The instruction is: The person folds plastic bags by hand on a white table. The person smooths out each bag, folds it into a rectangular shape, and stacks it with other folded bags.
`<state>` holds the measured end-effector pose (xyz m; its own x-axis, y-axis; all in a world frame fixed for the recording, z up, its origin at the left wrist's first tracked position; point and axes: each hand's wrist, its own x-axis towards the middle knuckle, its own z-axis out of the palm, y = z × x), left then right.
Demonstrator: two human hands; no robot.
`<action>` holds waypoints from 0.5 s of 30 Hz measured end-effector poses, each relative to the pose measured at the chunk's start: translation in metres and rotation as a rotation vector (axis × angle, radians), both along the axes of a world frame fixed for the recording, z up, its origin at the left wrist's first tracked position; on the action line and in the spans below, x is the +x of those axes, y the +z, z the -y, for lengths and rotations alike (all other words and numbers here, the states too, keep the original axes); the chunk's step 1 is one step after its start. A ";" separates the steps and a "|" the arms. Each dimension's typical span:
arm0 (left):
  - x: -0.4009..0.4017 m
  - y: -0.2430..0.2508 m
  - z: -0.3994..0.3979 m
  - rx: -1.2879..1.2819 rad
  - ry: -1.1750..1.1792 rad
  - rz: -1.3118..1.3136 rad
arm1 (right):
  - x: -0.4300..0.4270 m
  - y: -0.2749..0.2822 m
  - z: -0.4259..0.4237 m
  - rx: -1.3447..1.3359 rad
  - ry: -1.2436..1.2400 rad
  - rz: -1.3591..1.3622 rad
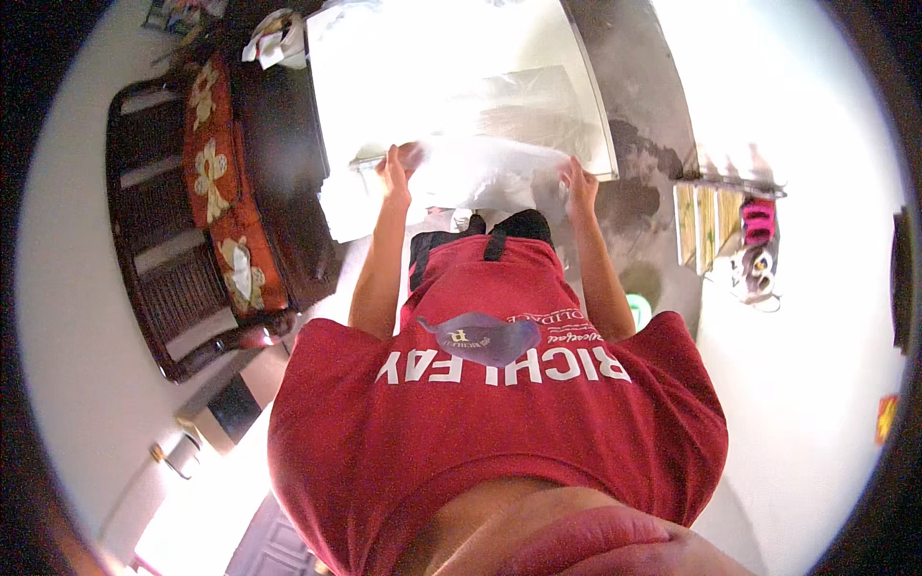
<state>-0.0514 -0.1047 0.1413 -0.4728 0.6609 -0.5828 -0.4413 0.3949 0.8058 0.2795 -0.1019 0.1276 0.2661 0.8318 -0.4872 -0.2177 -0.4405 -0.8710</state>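
A thin whitish, translucent plastic sheet or bag (479, 162) spans the space between my two hands, overexposed in the middle. My left hand (395, 174) pinches its left end, fingers curled upward. At the opposite end, my right hand (580, 183) grips the edge of the same plastic. Both hands are level with the near edge of a bright white-topped table (403, 93). A clear, creased flat sheet (533, 108) appears to lie on the tabletop. Glare hides much of the plastic's outline and the table surface.
On the left stands a dark wooden bench (176, 237) with a red floral cushion (209, 173). A cloth-like bundle (277, 39) sits by the table's far left corner. Rightward are a low slatted rack (709, 223), pink footwear (758, 219) and a green round object (638, 311).
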 end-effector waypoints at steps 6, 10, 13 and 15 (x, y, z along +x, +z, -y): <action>0.000 0.007 -0.075 0.159 0.147 0.111 | 0.001 0.008 -0.124 0.059 0.228 0.075; 0.007 0.066 -0.111 0.357 0.158 0.075 | 0.001 0.057 -0.171 0.411 0.242 -0.127; 0.008 0.084 -0.101 0.655 0.107 0.145 | 0.011 0.069 -0.177 0.351 0.207 -0.221; 0.009 0.079 -0.087 0.635 0.069 0.112 | 0.017 0.061 -0.172 0.297 0.172 -0.226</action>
